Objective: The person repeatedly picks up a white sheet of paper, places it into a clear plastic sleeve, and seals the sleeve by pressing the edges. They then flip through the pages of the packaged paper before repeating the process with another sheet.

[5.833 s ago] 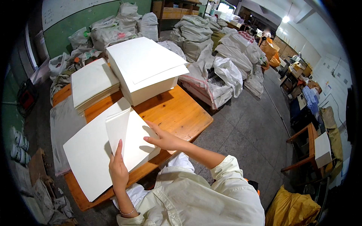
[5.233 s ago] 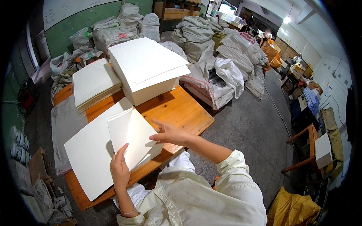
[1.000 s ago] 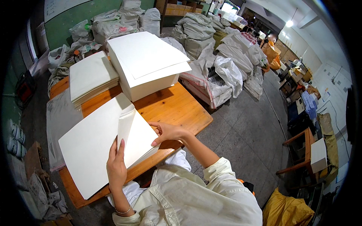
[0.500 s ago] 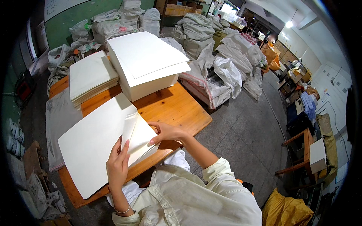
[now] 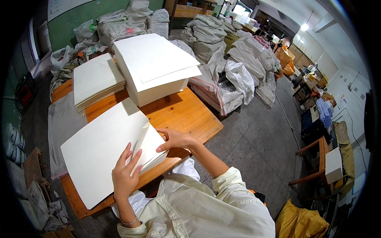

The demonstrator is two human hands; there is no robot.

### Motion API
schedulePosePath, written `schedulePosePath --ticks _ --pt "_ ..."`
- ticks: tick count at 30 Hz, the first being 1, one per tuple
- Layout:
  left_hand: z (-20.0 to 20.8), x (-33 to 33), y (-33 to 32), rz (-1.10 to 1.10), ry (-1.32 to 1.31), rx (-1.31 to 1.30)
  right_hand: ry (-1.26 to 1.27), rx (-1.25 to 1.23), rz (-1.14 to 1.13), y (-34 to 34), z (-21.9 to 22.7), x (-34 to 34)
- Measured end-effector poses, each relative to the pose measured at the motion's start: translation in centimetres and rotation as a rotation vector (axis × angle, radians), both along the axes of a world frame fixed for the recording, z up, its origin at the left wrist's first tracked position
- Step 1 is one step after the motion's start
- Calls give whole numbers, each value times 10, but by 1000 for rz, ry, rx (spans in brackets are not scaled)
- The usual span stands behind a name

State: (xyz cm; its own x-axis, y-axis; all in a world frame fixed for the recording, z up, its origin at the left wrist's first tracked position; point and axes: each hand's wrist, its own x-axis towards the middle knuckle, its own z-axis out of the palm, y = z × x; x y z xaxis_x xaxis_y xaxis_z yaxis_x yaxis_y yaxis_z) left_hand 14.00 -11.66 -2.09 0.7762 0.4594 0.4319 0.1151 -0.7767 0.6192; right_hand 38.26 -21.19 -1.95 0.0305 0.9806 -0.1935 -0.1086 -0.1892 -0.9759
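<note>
A stack of large white paper sheets (image 5: 95,158) lies at an angle near the front of the wooden table. Toward its right end the upper sheets are lifted and bent to the left, so the sheets beneath (image 5: 150,144) show. My left hand (image 5: 126,170) rests against the bent edge, fingers spread apart and holding nothing. At the right corner of the stack, my right hand (image 5: 174,141) grips the lower sheets, thumb on top and the other fingers curled at the far side, partly hidden.
A tall white paper stack (image 5: 158,59) and a lower cream stack (image 5: 97,77) stand farther back on the wooden table (image 5: 190,115). Clear plastic sheeting (image 5: 65,131) hangs over its left edge. Large filled sacks (image 5: 206,35) crowd the floor behind. A wooden stool (image 5: 317,158) stands at right.
The bent sheets have slipped from a tight curl into a shallower lift. My left fingers have spread apart, and my right hand has stayed at the corner.
</note>
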Motion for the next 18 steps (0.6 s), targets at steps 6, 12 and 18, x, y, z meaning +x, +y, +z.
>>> schedulePosePath --ticks 6,12,18 --pt "3 1 -3 44 20 -24 -14 2 -5 1 -2 0" --pt "-3 1 -2 118 -59 -66 17 24 32 -1 -10 7" --pt "-7 -1 2 71 -17 -18 33 -4 41 -1 1 2"
